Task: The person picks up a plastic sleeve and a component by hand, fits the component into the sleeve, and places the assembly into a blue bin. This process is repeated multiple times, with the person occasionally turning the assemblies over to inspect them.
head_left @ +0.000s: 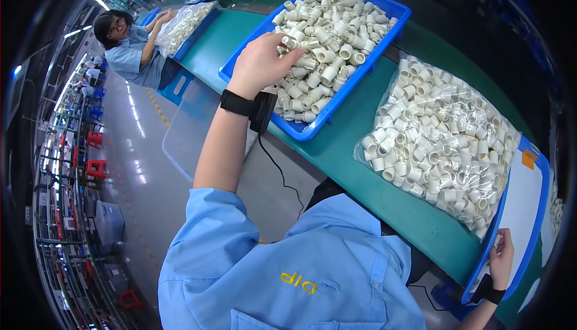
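My left hand point(261, 62) is over a blue plastic bin point(309, 130) heaped with white plastic pipe fittings point(327, 77). Its thumb and fingers curl round one white fitting point(289, 42) at the fingertips. A dark strap with a small black device point(262, 112) and a cable sits on that wrist. Far to the right, my right hand point(500, 261) is closed beside a second blue bin point(537, 234) with a white, flat inside. A small white piece point(497, 241) shows between its fingers, too small to make out well. That wrist wears a black strap.
Between the bins, a clear plastic bag point(442, 143) full of white ring-like fittings lies on the green workbench point(360, 177). A co-worker point(135, 50) at the far left handles another bag of white parts point(183, 28). Red stools point(96, 168) and shelving point(57, 210) stand across the aisle.
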`<state>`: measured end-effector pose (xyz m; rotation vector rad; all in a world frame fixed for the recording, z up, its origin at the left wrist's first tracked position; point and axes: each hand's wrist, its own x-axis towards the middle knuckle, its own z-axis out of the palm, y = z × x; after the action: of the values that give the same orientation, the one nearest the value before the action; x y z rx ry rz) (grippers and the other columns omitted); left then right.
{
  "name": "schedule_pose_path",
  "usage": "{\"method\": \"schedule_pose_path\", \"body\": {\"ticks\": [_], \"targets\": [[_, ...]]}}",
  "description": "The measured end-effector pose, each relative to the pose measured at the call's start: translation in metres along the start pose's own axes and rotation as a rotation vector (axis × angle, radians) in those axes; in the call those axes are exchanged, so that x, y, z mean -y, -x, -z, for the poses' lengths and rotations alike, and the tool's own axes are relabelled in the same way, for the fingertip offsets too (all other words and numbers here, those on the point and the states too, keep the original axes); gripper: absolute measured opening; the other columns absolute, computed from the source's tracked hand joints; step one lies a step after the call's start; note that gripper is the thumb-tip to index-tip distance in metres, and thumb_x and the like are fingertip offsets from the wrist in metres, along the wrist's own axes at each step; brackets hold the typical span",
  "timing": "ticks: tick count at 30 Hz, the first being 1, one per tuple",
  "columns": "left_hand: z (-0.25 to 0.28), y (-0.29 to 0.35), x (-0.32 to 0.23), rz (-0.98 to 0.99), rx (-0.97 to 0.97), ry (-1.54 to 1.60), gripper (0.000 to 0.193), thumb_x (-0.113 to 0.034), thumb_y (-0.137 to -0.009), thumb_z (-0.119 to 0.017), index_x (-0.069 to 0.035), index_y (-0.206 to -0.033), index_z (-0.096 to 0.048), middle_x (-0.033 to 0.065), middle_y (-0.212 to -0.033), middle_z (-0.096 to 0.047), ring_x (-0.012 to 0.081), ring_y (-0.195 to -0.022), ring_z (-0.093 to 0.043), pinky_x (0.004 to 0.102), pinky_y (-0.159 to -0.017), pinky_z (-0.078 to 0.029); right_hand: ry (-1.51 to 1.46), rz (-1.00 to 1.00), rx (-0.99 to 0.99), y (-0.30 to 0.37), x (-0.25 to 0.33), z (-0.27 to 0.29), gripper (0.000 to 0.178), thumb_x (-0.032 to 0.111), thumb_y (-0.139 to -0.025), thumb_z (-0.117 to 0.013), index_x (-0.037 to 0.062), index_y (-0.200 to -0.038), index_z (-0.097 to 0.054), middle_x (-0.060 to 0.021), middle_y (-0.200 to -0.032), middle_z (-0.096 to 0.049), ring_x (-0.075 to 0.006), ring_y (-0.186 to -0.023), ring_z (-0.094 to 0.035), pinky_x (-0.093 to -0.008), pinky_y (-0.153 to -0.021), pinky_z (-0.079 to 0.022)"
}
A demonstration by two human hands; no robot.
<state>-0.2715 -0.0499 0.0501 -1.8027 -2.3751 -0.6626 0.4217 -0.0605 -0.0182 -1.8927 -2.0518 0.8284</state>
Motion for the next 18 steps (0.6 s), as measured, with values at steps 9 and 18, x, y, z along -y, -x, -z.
{"method": "schedule_pose_path", "body": {"ticks": [9,18], "targets": [[-0.003,-0.005,0.013,0.033,0.014,0.249,0.042,-0.040,-0.085,-0.073,-0.004,-0.108,-0.073,0.0155,-0.094,-0.074,0.0288,-0.088,-0.072,0.0371,-0.079,-0.055,-0.213,-0.066,-0.015,0.007,0.004,-0.010,0.031,-0.006,-0.087,-0.048,0.0063,-0.116,-0.050,0.0027,-0.073,-0.038,-0.0064,-0.049,-0.040,-0.0228,-0.038,-0.034],[0.001,0.000,0.018,0.093,0.058,0.238,0.038,-0.038,-0.084,-0.074,-0.008,-0.109,-0.075,0.0150,-0.097,-0.075,0.0281,-0.089,-0.072,0.0360,-0.081,-0.056,-0.263,-0.100,-0.023,0.006,-0.004,-0.013,0.035,-0.006,-0.088,-0.046,0.0088,-0.119,-0.050,0.0017,-0.080,-0.035,-0.0055,-0.054,-0.040,-0.0219,-0.040,-0.034]]}}
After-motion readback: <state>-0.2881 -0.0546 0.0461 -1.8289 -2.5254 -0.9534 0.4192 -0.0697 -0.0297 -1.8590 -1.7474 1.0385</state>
